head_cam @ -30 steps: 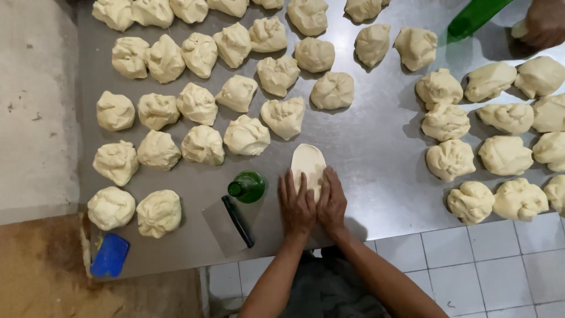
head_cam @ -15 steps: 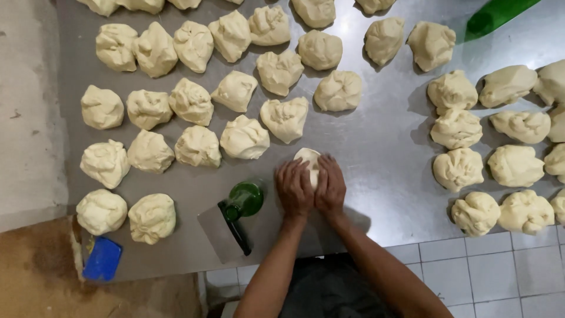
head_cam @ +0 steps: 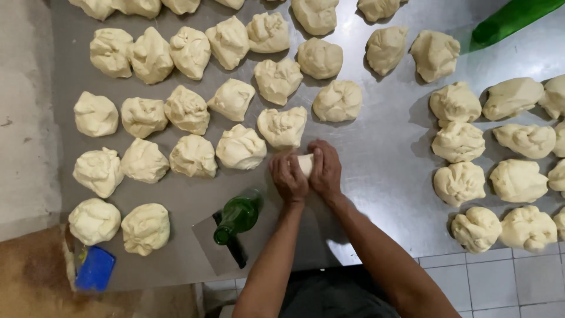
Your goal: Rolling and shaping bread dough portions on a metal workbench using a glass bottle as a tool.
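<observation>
One piece of dough point(head_cam: 305, 164) sits pressed between both hands on the steel table point(head_cam: 376, 153), only a pale sliver of it showing between the palms. Left hand point(head_cam: 288, 178) and right hand point(head_cam: 325, 169) lie side by side, fingers curled down and closed over the piece, thumbs nearly touching; both forearms run in from the near edge of the table.

Just beyond the piece, touching or nearly touching the fingertips, lies a rough dough lump point(head_cam: 282, 126), with another point(head_cam: 240, 147) just left of it. Near-left of the piece a green glass bottle point(head_cam: 237, 217) lies on its side, resting over a flat metal scraper point(head_cam: 215, 250) with a dark handle.

Left of the piece, many more lumps in loose rows point(head_cam: 147, 115) fill the table out to its far edge. Right of the piece, well apart across bare steel, a second group of lumps point(head_cam: 459, 141) stands. Far right beyond the piece, a green object point(head_cam: 509, 17) lies at the table's far corner; what it is cannot be told. Far left and near, at the table's corner, a small blue item point(head_cam: 94, 268).
</observation>
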